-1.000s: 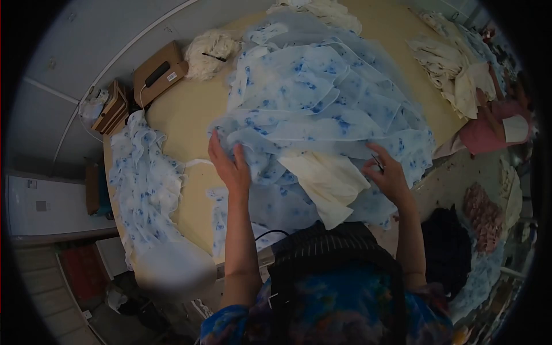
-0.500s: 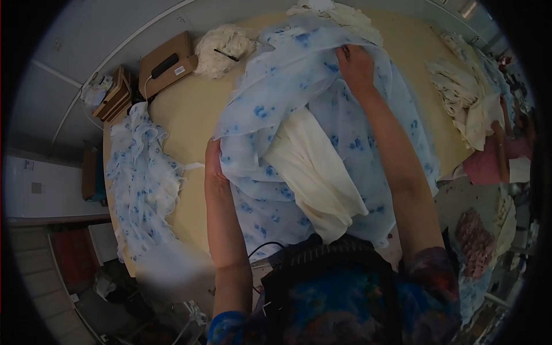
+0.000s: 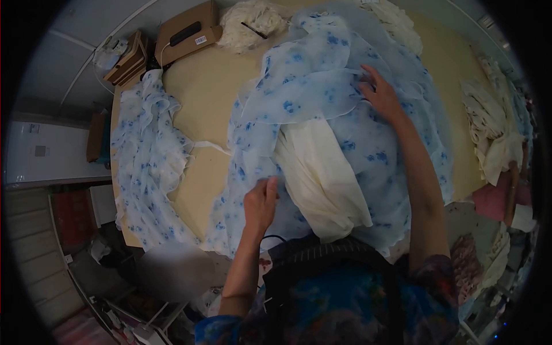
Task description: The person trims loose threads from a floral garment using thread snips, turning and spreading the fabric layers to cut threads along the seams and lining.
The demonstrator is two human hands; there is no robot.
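Observation:
A sheer white fabric with blue flowers (image 3: 322, 95) lies in wide, layered folds over the table. A plain cream cloth (image 3: 322, 172) comes out from under its upper layer and hangs toward my body. My left hand (image 3: 261, 202) is over the lower left part of the flowered fabric, its fingers curled and its thumb raised; whatever they hold is hidden. Farther forward, my right hand (image 3: 380, 98) rests at the upper layers with its fingers bent. Something small and dark shows faintly by these fingertips, too unclear to name.
Ruffled flowered fabric (image 3: 152, 167) lies on the yellow table (image 3: 201, 98) at left. Behind are a cardboard box (image 3: 187, 34), brown boxes (image 3: 129, 57) and a cream bundle (image 3: 253, 26). Cream cloth (image 3: 486, 126) and a person in pink (image 3: 494, 195) are at the right.
The upper flowered layer has been lifted, then laid down farther forward, exposing more cream cloth. My left hand has moved from the fabric's left edge nearer my body; my right hand has gone forward.

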